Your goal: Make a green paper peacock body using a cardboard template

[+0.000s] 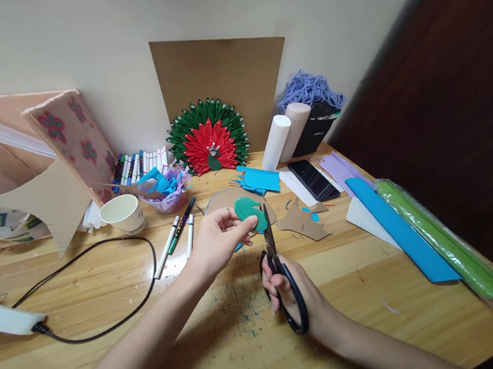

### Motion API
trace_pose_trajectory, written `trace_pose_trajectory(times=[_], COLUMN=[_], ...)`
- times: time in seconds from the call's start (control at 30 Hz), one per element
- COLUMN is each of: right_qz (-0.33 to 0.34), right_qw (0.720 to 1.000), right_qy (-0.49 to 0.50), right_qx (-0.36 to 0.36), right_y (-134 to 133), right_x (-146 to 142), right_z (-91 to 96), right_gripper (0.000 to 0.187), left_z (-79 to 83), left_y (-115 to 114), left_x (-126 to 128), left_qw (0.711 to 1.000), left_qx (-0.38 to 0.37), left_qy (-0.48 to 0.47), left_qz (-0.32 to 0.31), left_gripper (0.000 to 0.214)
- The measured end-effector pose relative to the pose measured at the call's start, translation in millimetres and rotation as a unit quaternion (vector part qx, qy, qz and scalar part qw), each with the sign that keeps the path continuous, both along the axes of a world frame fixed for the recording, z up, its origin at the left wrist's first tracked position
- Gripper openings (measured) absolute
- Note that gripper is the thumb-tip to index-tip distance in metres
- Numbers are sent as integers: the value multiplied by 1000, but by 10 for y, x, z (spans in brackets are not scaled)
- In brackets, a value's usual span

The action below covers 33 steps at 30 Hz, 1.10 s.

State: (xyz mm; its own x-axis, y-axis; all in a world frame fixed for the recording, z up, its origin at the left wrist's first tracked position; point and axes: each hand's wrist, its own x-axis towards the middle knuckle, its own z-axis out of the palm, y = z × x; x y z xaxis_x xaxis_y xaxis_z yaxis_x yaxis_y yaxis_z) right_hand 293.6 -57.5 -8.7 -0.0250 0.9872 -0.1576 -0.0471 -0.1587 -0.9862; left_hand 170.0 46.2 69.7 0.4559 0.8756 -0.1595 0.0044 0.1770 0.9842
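Note:
My left hand [218, 237] pinches a small rounded piece of teal-green paper [249, 210] above the middle of the wooden table [115, 360]. My right hand [289, 294] is closed through the black handles of a pair of scissors [278, 268]. The scissor blades point upward and meet the right edge of the teal-green piece. A round brown cardboard disc [225, 199] lies on the table just behind the paper.
Brown scraps [303, 222], blue paper [259, 179], a phone [313, 179], blue and green rolled sheets [426, 229], a paper cup [124, 214], markers [174, 235], a black cable [102, 286] and a red-green paper peacock [209, 137] surround the hands.

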Motion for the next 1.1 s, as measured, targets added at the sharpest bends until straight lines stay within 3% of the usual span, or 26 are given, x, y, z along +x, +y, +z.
trace_pose_trajectory(times=[0.27,0.37,0.53,0.77,1.1], right_qz=[-8,23,87,120,128], right_qw=[998,999,996,993,991], right_qy=[-54,-22,1,16,18], right_qx=[24,34,24,-9,-19], right_y=[-10,5,37,39,56], right_x=[10,36,98,136,148], right_z=[83,103,165,225,235], right_gripper=[65,70,75,77,75], left_z=[65,65,47,24,43], left_y=[32,74,126,142,133], left_x=[-44,-90,-145,-150,-161], left_qw=[1000,998,990,984,983], left_qx=[14,64,132,130,118], left_qy=[-3,11,43,49,69], left_qz=[10,13,-33,-112,-125], left_gripper=[23,22,19,19,19])
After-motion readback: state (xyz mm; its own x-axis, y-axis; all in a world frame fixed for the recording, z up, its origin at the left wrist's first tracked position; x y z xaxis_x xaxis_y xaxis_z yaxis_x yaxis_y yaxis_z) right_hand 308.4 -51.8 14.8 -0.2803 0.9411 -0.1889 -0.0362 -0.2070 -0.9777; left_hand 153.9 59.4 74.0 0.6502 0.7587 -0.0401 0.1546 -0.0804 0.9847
